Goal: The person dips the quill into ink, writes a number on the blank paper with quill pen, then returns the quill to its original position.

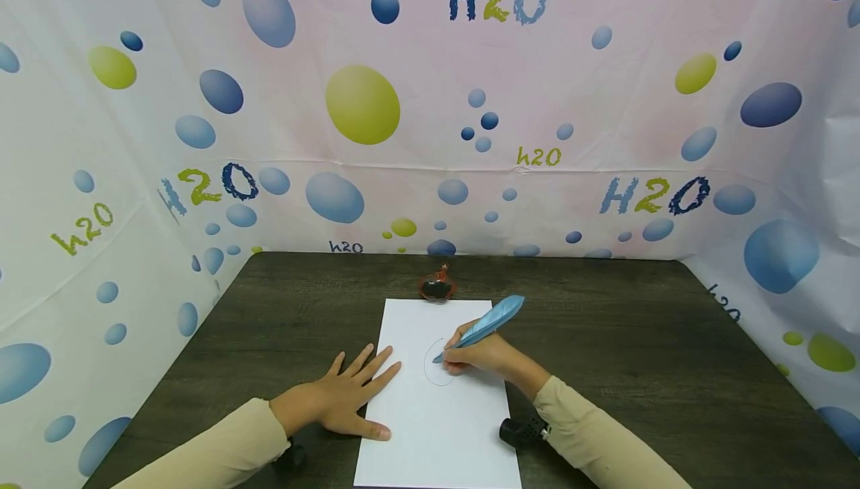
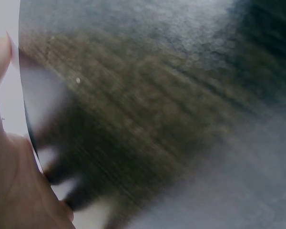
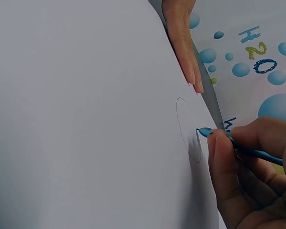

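A white sheet of paper [image 1: 437, 444] lies upright before me on the dark table. On its left edge rests my left hand [image 1: 346, 396], palm down with fingers spread. My right hand [image 1: 484, 354] pinches a blue feather-shaped pen [image 1: 492, 319] between thumb and fingers over the upper part of the sheet. A thin, rounded outline [image 3: 178, 114] is drawn there, and the pen's tip is inside it in the right wrist view. The left wrist view shows part of the left hand [image 2: 14, 181] at its left side, the rest blurred.
Just beyond the sheet's top edge lie red-framed sunglasses [image 1: 437, 289] with a dark lens. The dark wooden table [image 1: 625, 354] extends to both sides. Behind and beside it hangs a white curtain [image 1: 430, 48] with blue and green dots and H2O lettering.
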`<state>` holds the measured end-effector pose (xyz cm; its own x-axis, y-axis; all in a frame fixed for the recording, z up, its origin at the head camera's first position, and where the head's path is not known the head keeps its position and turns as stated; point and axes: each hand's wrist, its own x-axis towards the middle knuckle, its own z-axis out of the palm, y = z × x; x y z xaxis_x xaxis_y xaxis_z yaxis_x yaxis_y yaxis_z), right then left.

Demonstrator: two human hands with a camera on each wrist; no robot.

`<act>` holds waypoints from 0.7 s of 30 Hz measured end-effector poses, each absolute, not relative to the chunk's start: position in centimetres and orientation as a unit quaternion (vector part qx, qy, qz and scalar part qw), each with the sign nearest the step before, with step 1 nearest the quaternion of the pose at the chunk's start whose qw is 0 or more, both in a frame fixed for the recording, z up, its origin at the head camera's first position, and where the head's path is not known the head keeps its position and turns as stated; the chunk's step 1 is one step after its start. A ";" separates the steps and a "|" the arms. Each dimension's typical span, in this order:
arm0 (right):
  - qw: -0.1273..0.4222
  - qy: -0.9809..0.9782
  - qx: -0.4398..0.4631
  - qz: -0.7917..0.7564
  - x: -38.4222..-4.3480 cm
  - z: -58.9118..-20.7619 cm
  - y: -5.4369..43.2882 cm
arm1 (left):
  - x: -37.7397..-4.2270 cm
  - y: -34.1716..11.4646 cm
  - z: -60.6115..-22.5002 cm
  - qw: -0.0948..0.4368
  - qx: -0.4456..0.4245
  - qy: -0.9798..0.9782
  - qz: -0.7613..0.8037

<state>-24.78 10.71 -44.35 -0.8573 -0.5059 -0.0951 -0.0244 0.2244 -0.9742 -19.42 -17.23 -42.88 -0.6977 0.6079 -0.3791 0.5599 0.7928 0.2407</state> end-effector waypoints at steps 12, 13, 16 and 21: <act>0.205 0.751 -0.196 -0.597 -24.1 -44.1 9.7 | -19.5 -17.2 -42.8 0.229 0.314 0.920 0.052; 0.206 0.750 -0.198 -0.597 -24.1 -44.0 9.7 | -19.5 -17.2 -42.7 0.229 0.315 0.920 0.052; 0.206 0.753 -0.199 -0.592 -24.0 -44.0 9.5 | -19.4 -17.2 -42.7 0.231 0.314 0.919 0.055; 0.212 0.756 -0.198 -0.587 -23.8 -43.8 9.4 | -19.6 -17.3 -43.0 0.231 0.313 0.920 0.054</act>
<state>-23.84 9.44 -43.83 -0.8318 -0.5483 -0.0867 -0.0514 0.2316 -0.9715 -19.58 -17.26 -43.00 -0.6971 0.6006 -0.3915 0.5508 0.7982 0.2439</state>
